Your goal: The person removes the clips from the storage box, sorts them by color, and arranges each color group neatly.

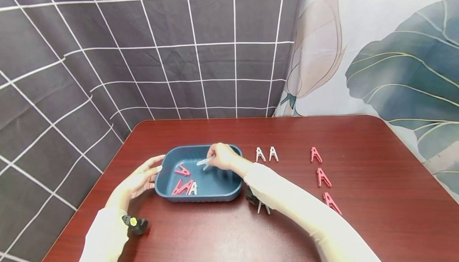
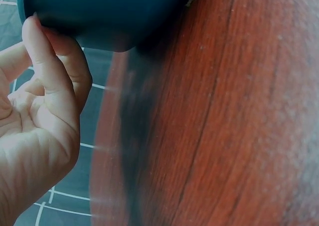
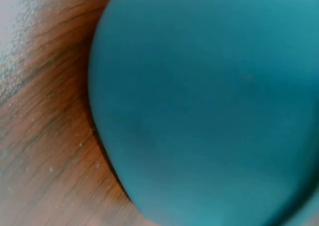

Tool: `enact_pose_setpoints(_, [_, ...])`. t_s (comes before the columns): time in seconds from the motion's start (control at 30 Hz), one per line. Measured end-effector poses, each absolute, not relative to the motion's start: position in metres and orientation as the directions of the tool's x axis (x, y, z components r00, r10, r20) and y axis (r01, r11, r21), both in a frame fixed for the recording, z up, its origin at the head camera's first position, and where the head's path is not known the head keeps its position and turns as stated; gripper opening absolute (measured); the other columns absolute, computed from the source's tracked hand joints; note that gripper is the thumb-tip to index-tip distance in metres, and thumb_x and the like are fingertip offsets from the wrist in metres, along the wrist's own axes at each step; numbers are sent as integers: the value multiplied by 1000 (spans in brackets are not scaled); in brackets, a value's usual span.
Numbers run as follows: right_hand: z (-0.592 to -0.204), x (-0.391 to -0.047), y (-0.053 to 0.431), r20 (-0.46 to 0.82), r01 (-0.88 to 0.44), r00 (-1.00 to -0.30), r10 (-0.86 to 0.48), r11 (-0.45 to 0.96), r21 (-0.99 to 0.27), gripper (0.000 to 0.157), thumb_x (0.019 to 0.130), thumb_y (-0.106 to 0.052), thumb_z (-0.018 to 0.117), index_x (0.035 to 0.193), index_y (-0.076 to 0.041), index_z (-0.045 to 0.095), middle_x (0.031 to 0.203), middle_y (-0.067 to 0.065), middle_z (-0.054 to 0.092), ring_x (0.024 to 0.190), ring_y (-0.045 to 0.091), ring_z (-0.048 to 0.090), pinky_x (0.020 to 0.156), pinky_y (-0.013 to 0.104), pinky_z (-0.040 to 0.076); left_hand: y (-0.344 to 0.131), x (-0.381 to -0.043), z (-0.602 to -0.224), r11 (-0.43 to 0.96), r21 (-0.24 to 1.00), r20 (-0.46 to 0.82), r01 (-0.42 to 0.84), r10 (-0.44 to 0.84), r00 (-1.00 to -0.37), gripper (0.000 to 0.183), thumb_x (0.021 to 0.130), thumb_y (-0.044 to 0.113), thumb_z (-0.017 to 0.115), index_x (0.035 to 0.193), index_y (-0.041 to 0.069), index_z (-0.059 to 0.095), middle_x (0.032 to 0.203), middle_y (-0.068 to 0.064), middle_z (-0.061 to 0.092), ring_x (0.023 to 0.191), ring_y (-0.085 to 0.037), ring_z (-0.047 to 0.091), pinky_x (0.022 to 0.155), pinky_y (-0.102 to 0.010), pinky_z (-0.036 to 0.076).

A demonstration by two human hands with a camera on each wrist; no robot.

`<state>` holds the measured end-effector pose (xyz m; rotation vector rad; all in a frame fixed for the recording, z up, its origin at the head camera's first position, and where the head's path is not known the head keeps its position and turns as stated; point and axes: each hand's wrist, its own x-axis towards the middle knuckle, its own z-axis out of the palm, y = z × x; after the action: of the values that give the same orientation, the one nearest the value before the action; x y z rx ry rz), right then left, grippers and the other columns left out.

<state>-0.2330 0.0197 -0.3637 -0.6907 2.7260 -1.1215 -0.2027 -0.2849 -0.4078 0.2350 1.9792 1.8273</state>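
Observation:
My right hand (image 1: 223, 156) is inside the blue plastic basin (image 1: 215, 199), pinching a white clothespin (image 1: 204, 161) above the basin floor. Below lie a red clothespin (image 1: 183, 170), two more red ones side by side near the front wall, and a white clothespin (image 1: 193, 188) against them. My left hand (image 1: 141, 178) touches the basin's left side from outside, fingers loosely extended along the wall; in the left wrist view its fingertips (image 2: 35, 29) meet the rim. The right wrist view shows the basin's outer wall (image 3: 199, 106), without the hand.
Two white clothespins (image 1: 273, 154) stand on the reddish-brown table (image 1: 215, 230) right of the basin. Farther right, three red clothespins (image 1: 323, 177) form a column. Another white clothespin (image 1: 263, 207) is partly covered by my right forearm. A grey gridded curtain (image 1: 215, 62) hangs behind.

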Motion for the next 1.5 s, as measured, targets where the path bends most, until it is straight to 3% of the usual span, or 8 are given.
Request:
enact_pose_setpoints(0.13, [-363,-233,27,99,-356,-898,-428,577,-736,8,78,-6,70,85,-3,67,77,6,67,68,11,55,62,21,44,-284,-201,-408,105,981,-194,-165,415,-889,39,102,14,42,138,28,34,112,10,64,96,-11,67,76,-30,56])
enact_pose_setpoints(0.37, [-354,-225,43,134,-321,-914,-383,480,-817,11,81,-8,70,90,-2,67,80,8,68,68,10,57,60,21,44,-283,-201,-408,112,978,-204,-174,395,-896,43,102,15,42,142,23,31,111,9,64,96,-12,67,77,-32,56])
enact_pose_setpoints(0.57, [-345,-215,59,185,-319,-915,-358,363,-875,16,82,-9,68,95,1,66,81,11,67,65,7,57,61,21,45,-286,-203,-408,96,982,-188,-162,418,-889,39,102,14,41,138,29,35,112,10,64,96,-11,67,77,-31,56])
enact_pose_setpoints(1.1, [-334,-195,98,269,-331,-929,-256,245,-911,21,83,-4,65,103,3,63,88,17,67,71,11,60,67,22,47,-286,-201,-408,93,981,-192,-168,417,-889,38,103,15,40,135,33,37,112,12,64,98,-10,66,78,-30,55])
enact_pose_setpoints(1.5, [-332,-187,131,235,-289,-940,-245,210,-934,23,82,1,65,104,8,60,84,15,65,58,4,58,52,21,47,-285,-204,-409,129,977,-207,-168,402,-892,40,102,16,41,140,27,32,114,13,63,99,-11,66,80,-31,55])
